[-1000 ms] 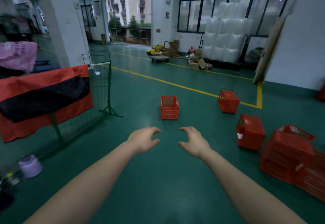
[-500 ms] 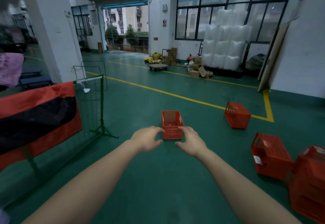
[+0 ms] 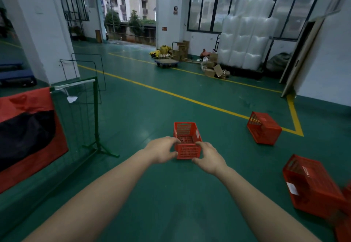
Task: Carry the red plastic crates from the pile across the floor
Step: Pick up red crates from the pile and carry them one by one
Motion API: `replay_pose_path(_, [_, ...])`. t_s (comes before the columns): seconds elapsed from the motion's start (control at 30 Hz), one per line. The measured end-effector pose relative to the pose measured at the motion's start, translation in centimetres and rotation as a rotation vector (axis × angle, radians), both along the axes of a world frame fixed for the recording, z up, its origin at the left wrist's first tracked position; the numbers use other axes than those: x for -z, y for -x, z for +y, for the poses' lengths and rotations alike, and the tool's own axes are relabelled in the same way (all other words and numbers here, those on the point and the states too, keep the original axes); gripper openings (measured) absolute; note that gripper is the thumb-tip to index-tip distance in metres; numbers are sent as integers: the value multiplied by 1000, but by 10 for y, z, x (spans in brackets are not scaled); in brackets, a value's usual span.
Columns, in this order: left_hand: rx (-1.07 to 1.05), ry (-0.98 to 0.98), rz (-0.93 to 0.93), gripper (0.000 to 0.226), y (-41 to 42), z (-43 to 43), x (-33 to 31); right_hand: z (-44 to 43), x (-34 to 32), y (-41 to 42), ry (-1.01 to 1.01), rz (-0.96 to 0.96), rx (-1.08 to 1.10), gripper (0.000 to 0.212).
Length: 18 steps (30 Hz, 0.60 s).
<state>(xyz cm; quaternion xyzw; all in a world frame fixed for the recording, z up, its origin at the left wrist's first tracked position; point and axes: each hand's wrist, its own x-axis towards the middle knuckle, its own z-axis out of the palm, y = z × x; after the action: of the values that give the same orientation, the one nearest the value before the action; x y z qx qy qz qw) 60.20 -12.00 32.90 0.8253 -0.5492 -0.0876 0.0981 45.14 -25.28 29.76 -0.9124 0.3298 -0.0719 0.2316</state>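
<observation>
Both of your arms reach forward from the bottom of the frame. Your left hand (image 3: pixel 163 149) and right hand (image 3: pixel 208 158) are held apart at mid-frame, fingers half curled with the thumbs standing off from them, and neither grips anything.

The upright red crate (image 3: pixel 185 131) stands on the green floor (image 3: pixel 171 194) at the centre of the frame, its open top facing up. In the picture your fingertips overlap its two near corners, but whether they touch it cannot be told. One second ago a strip of bare floor showed between this crate and your hands. That strip is gone, and the crate now sits lower and larger in the frame.

A second crate (image 3: pixel 264 127) lies tipped at centre right, beside the corner of the yellow line (image 3: pixel 171 93). A third crate (image 3: pixel 311 184) lies tipped at lower right and has slid further toward that corner since half a second ago. Only a blurred sliver of the pile (image 3: pixel 343 222) remains at the lower right edge; earlier more of it was in view.

At left stand the green mesh rack (image 3: pixel 83 112) and the red and black cloth (image 3: pixel 28 127) — both have shifted a little within the frame. White wrapped bales (image 3: pixel 247 42) stand at upper right.
</observation>
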Motion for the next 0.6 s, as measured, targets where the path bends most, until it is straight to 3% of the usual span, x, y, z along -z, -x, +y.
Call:
replay_pose_path(0.27, [90, -71, -8, 52, -191, -107, -6, -92, 8, -175, -108, -1, 111, 71])
replay_pose_path(0.6, [176, -163, -6, 57, -344, -246, 30, -215, 39, -319, -198, -1, 197, 69])
